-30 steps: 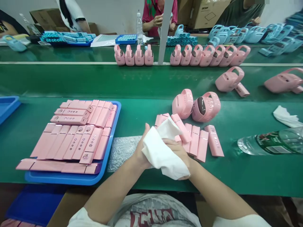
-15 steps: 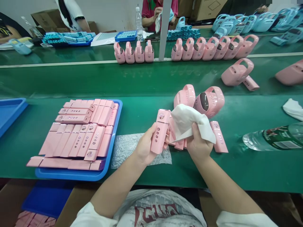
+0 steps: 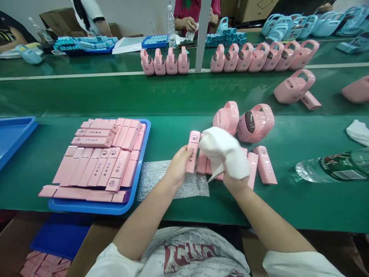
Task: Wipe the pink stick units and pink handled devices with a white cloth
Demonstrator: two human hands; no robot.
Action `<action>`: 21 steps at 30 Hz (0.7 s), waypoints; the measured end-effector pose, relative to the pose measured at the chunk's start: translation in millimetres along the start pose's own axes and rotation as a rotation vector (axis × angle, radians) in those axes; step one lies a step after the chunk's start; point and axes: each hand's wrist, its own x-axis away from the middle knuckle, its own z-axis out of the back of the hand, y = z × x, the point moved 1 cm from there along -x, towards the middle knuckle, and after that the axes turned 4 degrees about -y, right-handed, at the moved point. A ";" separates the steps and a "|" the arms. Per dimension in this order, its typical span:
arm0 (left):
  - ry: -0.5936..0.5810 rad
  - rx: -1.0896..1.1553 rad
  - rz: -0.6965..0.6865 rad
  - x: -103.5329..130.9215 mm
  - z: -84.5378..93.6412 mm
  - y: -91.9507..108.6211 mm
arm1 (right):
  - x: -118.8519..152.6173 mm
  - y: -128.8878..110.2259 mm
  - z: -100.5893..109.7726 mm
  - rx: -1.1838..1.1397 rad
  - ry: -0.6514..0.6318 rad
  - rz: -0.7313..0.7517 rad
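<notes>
My left hand [image 3: 177, 167] is closed around a slim pink stick with round buttons [image 3: 193, 148], held upright by its side. My right hand [image 3: 235, 182] grips a white cloth [image 3: 223, 148], blurred and bunched, close beside that stick; the cloth hides most of the fingers. Under and around the cloth lie several more pink sticks [image 3: 252, 171], partly covered. One loose pink stick [image 3: 265, 165] rests to the right of them. A clear bubble-wrap sheet [image 3: 157, 179] lies flat below my left hand.
A blue tray [image 3: 145, 154] full of pink sticks stands left. Two pink handled devices [image 3: 256, 123] sit just beyond the cloth, and a plastic bottle [image 3: 331, 168] lies right. Behind, a row of pink devices [image 3: 218, 57] lines the ledge; a co-worker [image 3: 187, 11] sits across.
The stick in my left hand has turned narrow side toward me and shifted slightly up. My right hand has swung the cloth left and closer to it. More sticks show at the right.
</notes>
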 end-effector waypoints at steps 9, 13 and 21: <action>-0.022 -0.524 -0.084 -1.9 -5.3 -17.9 | -28.8 -32.9 6.6 -0.407 0.416 -0.101; -0.110 -0.709 -0.091 -2.9 -0.8 -28.1 | -22.9 -33.4 0.6 -0.443 0.415 -0.182; -0.148 -0.881 -0.165 7.4 9.2 -9.7 | -22.0 -39.0 -3.6 -0.451 0.397 -0.249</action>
